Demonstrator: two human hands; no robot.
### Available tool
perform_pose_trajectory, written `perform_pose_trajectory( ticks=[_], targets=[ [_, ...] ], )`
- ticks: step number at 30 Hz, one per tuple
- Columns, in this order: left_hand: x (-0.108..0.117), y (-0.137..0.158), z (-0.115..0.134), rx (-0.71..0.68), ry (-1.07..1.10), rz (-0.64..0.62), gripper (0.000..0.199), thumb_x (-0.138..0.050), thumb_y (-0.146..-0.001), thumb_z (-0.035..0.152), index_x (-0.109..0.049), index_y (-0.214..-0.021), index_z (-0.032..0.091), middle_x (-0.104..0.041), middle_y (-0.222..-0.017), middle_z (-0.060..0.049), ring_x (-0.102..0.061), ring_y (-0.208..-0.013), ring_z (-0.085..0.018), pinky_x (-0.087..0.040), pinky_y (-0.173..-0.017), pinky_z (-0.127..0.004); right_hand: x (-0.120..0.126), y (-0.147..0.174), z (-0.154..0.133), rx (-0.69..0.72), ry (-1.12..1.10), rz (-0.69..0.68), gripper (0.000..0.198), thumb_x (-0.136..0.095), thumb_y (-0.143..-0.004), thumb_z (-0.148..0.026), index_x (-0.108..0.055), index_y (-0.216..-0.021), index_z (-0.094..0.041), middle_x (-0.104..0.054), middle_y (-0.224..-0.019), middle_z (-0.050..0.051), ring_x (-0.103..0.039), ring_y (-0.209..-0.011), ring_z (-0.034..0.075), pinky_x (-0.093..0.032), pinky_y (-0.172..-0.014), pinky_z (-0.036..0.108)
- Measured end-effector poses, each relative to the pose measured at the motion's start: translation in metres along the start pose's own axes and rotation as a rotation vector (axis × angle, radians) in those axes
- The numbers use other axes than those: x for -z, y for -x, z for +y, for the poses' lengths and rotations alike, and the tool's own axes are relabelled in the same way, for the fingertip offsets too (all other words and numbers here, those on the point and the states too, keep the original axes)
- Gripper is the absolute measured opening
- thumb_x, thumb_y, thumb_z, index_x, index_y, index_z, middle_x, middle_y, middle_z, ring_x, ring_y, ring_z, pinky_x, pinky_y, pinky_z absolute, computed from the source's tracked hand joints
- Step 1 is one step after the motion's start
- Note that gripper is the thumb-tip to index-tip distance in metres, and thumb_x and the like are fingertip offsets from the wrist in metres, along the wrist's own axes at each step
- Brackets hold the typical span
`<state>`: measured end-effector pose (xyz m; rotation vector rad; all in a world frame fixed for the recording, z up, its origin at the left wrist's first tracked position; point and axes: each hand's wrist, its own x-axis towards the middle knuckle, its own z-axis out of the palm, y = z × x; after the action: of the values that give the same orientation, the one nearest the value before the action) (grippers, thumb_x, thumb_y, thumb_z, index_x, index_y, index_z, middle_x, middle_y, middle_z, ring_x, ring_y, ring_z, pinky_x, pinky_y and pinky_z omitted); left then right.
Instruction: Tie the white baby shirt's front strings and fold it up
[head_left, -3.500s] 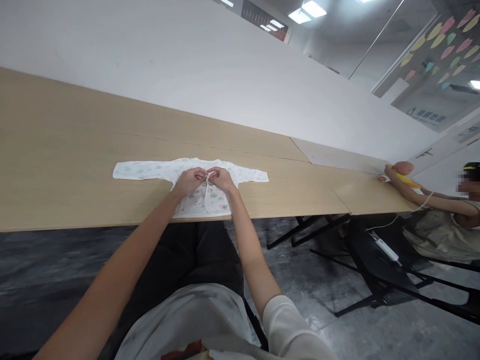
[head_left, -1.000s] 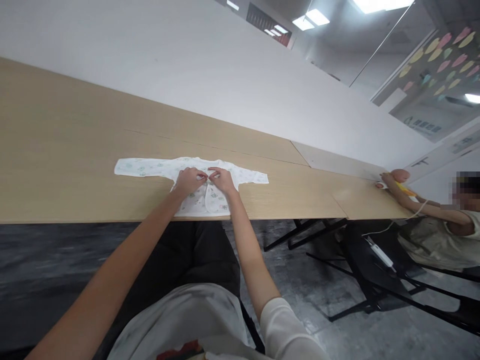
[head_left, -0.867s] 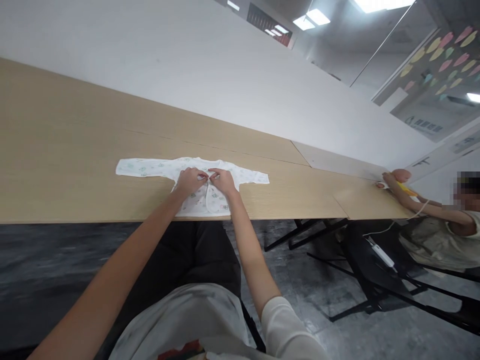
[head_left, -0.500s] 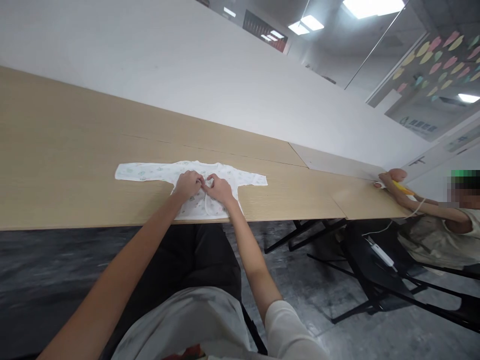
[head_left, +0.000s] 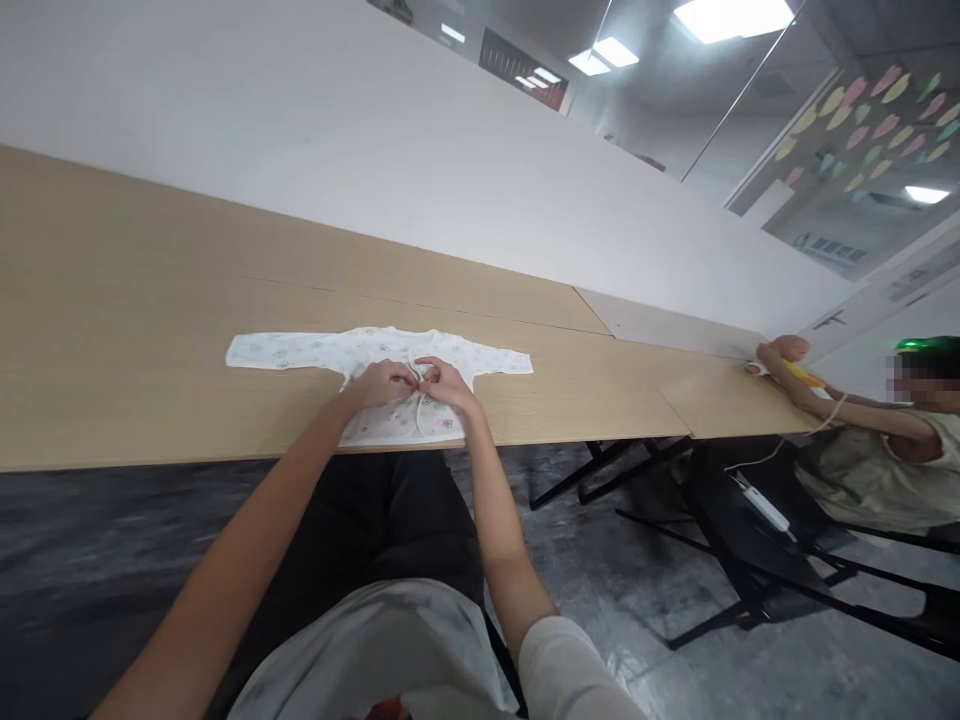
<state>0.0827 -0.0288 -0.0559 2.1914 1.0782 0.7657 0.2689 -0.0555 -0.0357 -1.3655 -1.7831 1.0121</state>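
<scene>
A small white baby shirt (head_left: 311,350) with a faint print lies spread on the wooden table, both sleeves stretched out sideways. Its lower hem sits at the table's front edge. My left hand (head_left: 382,384) and my right hand (head_left: 444,385) meet over the middle of its front opening, fingertips pinched close together on the fabric edge. Each hand is closed on the shirt. Whether a button or snap lies between the fingertips is hidden by them.
The long wooden table (head_left: 135,270) runs against a white partition (head_left: 337,150). At the far right another person (head_left: 877,450) handles a doll-like object (head_left: 791,348) on the table. A black folding chair (head_left: 742,500) carries a white power strip (head_left: 765,505) with a cable.
Both hands have moved slightly down along the shirt's front opening, toward the hem. The camera view has shifted a little.
</scene>
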Motion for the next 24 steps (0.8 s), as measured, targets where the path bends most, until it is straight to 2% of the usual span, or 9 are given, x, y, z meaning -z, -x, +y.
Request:
perform_pose_trajectory(
  ticks=[4,9,13,18,24],
  targets=[
    [0.001,0.002,0.004,0.003,0.025,-0.015,0.024,-0.064,-0.066,0.042,-0.076,-0.076,0.023,-0.075,-0.087,-0.005,-0.066,-0.092,-0.025,-0.049,-0.095,-0.038,0.002,-0.001,0.002,0.004,-0.052,-0.042,0.046,-0.067,-0.070,-0.014,-0.063,-0.115,-0.019,-0.052,-0.071,-0.008,-0.049,-0.060,0.008,-0.044,-0.059,0.019],
    [0.003,0.004,0.011,0.066,0.147,-0.008,0.027,-0.066,-0.067,0.045,-0.075,-0.076,0.021,-0.074,-0.082,-0.004,-0.065,-0.083,-0.022,-0.050,-0.082,-0.034,0.007,0.000,0.004,-0.031,-0.172,-0.057,0.047,-0.065,-0.067,-0.008,-0.064,-0.113,-0.020,-0.052,-0.070,-0.008,-0.049,-0.058,0.007,-0.043,-0.054,0.017],
    [0.004,0.004,0.012,0.107,0.255,0.014,0.030,-0.070,-0.065,0.047,-0.074,-0.077,0.020,-0.073,-0.080,-0.005,-0.065,-0.078,-0.021,-0.051,-0.076,-0.032,0.008,0.003,0.003,-0.073,-0.281,-0.060,0.051,-0.070,-0.067,-0.007,-0.063,-0.116,-0.020,-0.057,-0.072,-0.007,-0.055,-0.060,0.007,-0.048,-0.058,0.018],
    [0.003,0.004,0.010,0.162,0.350,0.035,0.036,-0.077,-0.060,0.050,-0.074,-0.079,0.019,-0.075,-0.081,-0.006,-0.068,-0.079,-0.023,-0.052,-0.074,-0.033,0.009,0.005,-0.001,-0.052,-0.370,-0.047,0.053,-0.071,-0.066,-0.005,-0.062,-0.117,-0.019,-0.062,-0.077,-0.005,-0.060,-0.065,0.008,-0.050,-0.063,0.018],
    [0.003,0.006,0.014,0.243,0.377,0.046,0.041,-0.080,-0.054,0.050,-0.072,-0.080,0.019,-0.075,-0.079,-0.006,-0.068,-0.078,-0.024,-0.052,-0.071,-0.033,0.008,0.002,0.001,-0.053,-0.424,-0.017,0.051,-0.069,-0.067,-0.004,-0.063,-0.115,-0.019,-0.064,-0.078,-0.005,-0.063,-0.068,0.008,-0.052,-0.068,0.020]
  ],
)
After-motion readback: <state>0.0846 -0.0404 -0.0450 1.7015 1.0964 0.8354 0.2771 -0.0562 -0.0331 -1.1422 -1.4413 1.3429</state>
